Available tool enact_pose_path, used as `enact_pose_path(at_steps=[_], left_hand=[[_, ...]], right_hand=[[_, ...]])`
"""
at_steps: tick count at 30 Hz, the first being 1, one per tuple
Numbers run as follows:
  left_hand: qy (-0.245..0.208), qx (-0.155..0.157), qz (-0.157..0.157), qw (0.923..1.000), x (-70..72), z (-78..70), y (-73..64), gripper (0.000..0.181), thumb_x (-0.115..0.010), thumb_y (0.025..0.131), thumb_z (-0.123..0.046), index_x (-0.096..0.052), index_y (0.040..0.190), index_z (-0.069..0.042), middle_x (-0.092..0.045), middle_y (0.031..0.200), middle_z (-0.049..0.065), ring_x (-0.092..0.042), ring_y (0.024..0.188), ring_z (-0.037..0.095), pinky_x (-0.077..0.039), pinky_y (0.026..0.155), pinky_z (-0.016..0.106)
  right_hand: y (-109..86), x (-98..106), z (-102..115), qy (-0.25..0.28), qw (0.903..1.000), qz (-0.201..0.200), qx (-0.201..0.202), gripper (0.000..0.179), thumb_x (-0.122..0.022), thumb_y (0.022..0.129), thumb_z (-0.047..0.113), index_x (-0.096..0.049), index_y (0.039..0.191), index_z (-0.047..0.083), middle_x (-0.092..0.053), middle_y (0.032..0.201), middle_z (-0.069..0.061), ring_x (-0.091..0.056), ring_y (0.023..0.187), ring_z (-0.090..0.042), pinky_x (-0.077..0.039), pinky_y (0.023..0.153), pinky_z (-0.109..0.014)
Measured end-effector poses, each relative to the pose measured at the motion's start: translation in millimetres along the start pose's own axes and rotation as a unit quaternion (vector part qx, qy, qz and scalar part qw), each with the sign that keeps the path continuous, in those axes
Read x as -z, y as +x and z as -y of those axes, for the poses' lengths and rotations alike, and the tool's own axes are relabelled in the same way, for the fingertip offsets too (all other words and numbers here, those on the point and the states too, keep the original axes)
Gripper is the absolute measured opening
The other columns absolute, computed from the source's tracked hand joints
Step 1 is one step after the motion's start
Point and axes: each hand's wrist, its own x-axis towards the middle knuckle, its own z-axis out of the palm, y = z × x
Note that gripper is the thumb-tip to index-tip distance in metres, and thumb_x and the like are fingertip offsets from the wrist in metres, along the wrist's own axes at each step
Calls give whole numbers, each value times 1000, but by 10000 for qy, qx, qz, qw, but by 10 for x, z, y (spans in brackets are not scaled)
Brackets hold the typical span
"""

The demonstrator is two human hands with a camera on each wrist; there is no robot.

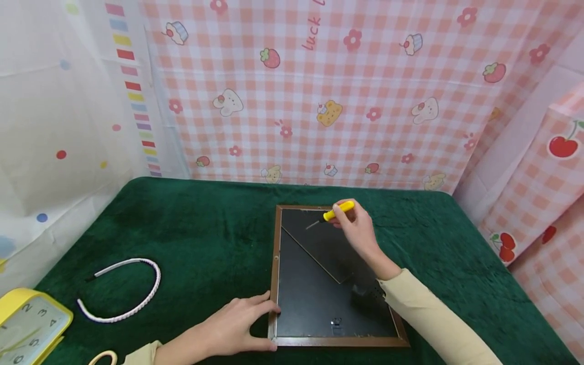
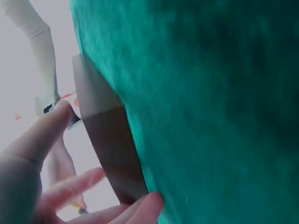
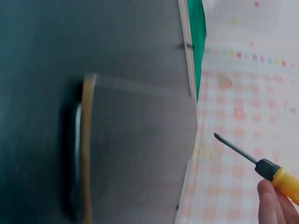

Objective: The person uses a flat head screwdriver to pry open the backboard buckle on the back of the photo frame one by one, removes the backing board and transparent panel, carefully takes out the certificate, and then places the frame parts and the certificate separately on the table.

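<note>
I'm probably positioning the screwdriver (image 1: 330, 215), pinched in my right hand (image 1: 359, 229) over the frame (image 1: 337, 342), my left hand (image 1: 234, 324) steadying its left side, fingers apart, the next move calling for tip contact.

One left hand (image 1: 242, 324) and one right hand (image 1: 358, 228) are seen, two in all, and two sleeves (image 1: 433, 309) are counted with them. One screwdriver (image 1: 338, 210) is counted, as are one frame (image 1: 337, 341), one black back panel (image 1: 315, 304), one headband (image 1: 157, 281) and one clock (image 1: 27, 324). One yellow ring-shaped thing (image 1: 103, 355) is cut off by the bottom edge. One green cloth (image 1: 205, 223) is shown. On one checked curtain (image 1: 301, 91), three cupcakes and four strawberries are printed standing alone.
</note>
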Motion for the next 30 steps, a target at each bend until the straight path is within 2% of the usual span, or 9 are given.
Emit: enact_pose_path(at_steps=[3, 4, 6, 9, 12, 15, 18, 24, 30], left_hand=[[-405, -89, -118, 9991, 51, 86, 83, 52, -57, 78, -52, -54, 114, -16, -57, 112, 5, -57, 89, 9, -48, 70, 28], [-555, -150, -198, 9981, 72, 134, 125, 51, -57, 80, -50, -53, 115, -14, -58, 111, 4, -58, 86, 8, -48, 68, 25], [-777, -214, -406, 9959, 130, 236, 230, 47, -57, 83, -43, -51, 116, -11, -58, 110, 7, -60, 81, 8, -48, 65, 22], [-790, -155, -833, 9933, 258, 415, 441, 42, -56, 86, -35, -50, 117, -7, -56, 111, 14, -61, 79, 13, -48, 65, 24], [-832, 136, -1125, 9901, 403, 609, 697, 42, -55, 88, -28, -47, 120, -2, -52, 116, 19, -60, 73, 15, -48, 61, 27], [-892, 554, -1230, 9868, 531, 778, 957, 44, -54, 89, -23, -42, 125, 0, -45, 122, 23, -57, 59, 16, -46, 54, 27], [-914, 956, -1230, 9836, 617, 906, 1188, 48, -53, 90, -21, -37, 130, 0, -39, 127, 23, -55, 56, 17, -46, 49, 27], [-1191, 1553, -1284, 9722, 679, 1001, 1508, 50, -52, 90, -21, -33, 133, -3, -37, 129, 21, -56, 72, 21, -48, 52, 30], [-1007, 1815, -1190, 9710, 669, 1008, 1703, 49, -50, 91, -20, -33, 134, -2, -37, 129, 19, -57, 69, 19, -48, 51, 28]], right_hand=[[128, 109, -383, 247, 9989, -296, -253, 44, -51, 86, 43, -47, 111, 7, -58, 96, -12, -62, 81, -21, -49, 70, -31], [126, 158, -414, 528, 9978, -263, -305, 43, -51, 87, 41, -47, 112, 7, -58, 98, -12, -62, 81, -21, -49, 71, -31], [194, 267, -688, 742, 9952, -335, -536, 48, -50, 85, 48, -46, 113, 10, -59, 98, -9, -62, 80, -18, -49, 69, -28], [85, 495, -561, 1154, 9859, -173, -1197, 55, -50, 84, 49, -42, 117, 5, -59, 100, -12, -62, 83, -21, -49, 70, -30], [-85, 727, -385, 1036, 9780, 84, -1810, 66, -47, 83, 54, -38, 119, 0, -62, 94, -8, -63, 79, -18, -49, 69, -28], [-327, 942, -191, 1001, 9670, 523, -2282, 68, -45, 85, 52, -35, 118, -6, -62, 85, -5, -63, 76, -15, -49, 69, -27], [-559, 1129, -182, 1084, 9521, 958, -2692, 61, -43, 88, 48, -36, 114, -6, -61, 79, -2, -61, 73, -14, -49, 69, -28], [-931, 1371, -288, 1349, 9183, 1675, -3323, 47, -41, 90, 46, -43, 106, 1, -61, 83, -4, -60, 77, -19, -48, 73, -33], [-1228, 1457, -331, 1699, 8912, 2219, -3573, 38, -35, 94, 42, -47, 100, 6, -59, 86, -5, -58, 79, -19, -48, 73, -33]])
